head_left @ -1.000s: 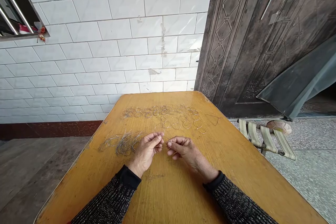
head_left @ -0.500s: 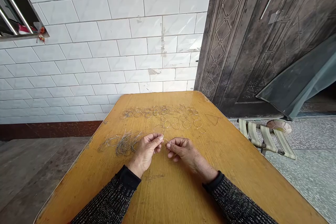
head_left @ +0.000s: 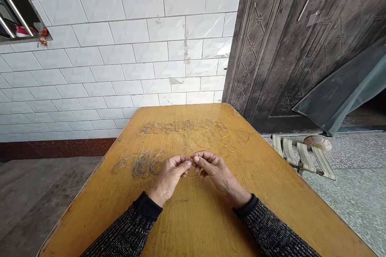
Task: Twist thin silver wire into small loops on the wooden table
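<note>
Between my two hands is a thin wire (head_left: 191,175), bent into one loop above the fingertips and another below them. My left hand (head_left: 172,172) pinches it from the left with thumb and forefinger. From the right, my right hand (head_left: 213,170) pinches it too, and the fingertips of both hands nearly meet. Left of my left hand lies a tangled pile of loose wires (head_left: 141,164). Beyond my hands, several wires bent into figure-eight loops (head_left: 201,140) lie in a short row, with a denser row of wire loops (head_left: 177,126) behind it.
The wooden table (head_left: 193,225) reaches to a white tiled wall (head_left: 132,54). A single bent wire (head_left: 243,135) lies near its right edge. To the right stand a folding stool with striped straps (head_left: 306,156) and a dark metal door (head_left: 280,56).
My right hand has moved left and up to meet my left fingertips. The wire now shows a second loop below the fingers. The view has shifted slightly.
</note>
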A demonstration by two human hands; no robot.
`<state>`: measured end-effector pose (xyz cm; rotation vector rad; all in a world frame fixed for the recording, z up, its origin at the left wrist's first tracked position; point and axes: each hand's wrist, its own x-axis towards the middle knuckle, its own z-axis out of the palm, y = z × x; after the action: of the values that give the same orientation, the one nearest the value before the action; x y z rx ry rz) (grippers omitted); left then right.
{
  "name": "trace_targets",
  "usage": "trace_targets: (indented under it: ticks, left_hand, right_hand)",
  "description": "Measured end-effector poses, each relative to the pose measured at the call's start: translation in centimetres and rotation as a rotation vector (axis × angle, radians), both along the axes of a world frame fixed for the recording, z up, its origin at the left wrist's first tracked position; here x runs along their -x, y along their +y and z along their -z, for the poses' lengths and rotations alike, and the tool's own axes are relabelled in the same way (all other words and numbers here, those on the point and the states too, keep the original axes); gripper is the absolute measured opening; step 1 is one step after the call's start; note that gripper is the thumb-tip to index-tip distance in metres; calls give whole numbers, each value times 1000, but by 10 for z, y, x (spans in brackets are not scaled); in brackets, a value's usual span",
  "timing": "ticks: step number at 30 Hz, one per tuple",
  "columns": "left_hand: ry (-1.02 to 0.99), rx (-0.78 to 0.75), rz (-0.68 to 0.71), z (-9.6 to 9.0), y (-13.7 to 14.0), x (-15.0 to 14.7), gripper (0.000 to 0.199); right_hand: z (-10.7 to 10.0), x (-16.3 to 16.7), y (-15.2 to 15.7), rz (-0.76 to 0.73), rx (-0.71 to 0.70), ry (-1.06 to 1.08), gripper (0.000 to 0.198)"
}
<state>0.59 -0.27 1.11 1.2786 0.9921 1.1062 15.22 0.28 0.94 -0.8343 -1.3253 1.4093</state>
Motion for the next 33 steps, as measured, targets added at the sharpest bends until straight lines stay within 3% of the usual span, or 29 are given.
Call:
trace_targets:
  ticks: [10, 14, 20, 33]
  left_hand:
    - [-53, 91, -30, 5, -1, -4, 21]
    - [-219, 119, -39, 12, 0, -9, 18]
    - [-294, 138, -70, 13, 1, -11, 19]
    - [-348, 207, -43, 5, 1, -5, 19]
  right_hand:
    - [3, 2, 0, 37, 1, 16, 32]
    - [6, 5, -1, 31, 93, 95, 32]
    - [11, 5, 1, -26, 242, 242, 31]
    - [4, 4, 0, 41, 91, 11, 31]
